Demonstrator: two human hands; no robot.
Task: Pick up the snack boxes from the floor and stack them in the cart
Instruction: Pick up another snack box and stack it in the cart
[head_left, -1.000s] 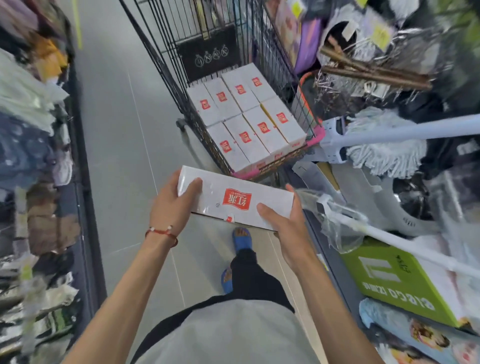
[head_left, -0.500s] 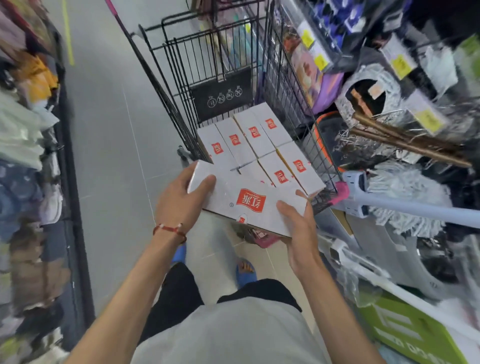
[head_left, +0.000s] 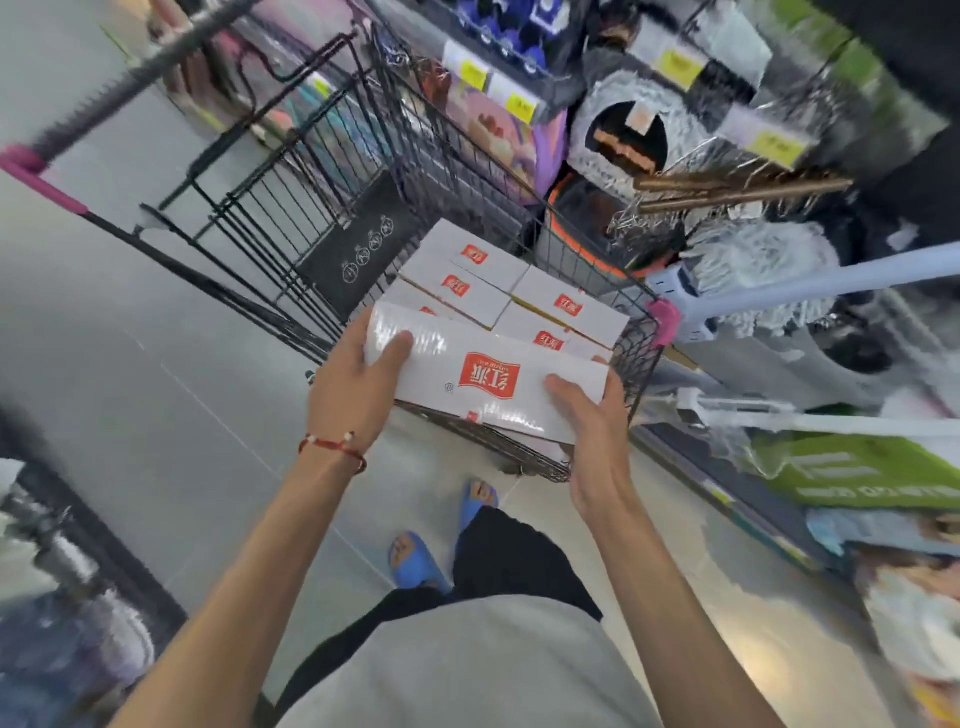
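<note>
We are finding the left grip and right grip grasping one snack box — hanging over the near end of the cart.

Both hands hold a white snack box with red logo over the near end of the wire cart: left hand grips its left end, right hand its right end. More white boxes lie packed flat in the cart. Red bracelet on left wrist; mop on the right.
</note>
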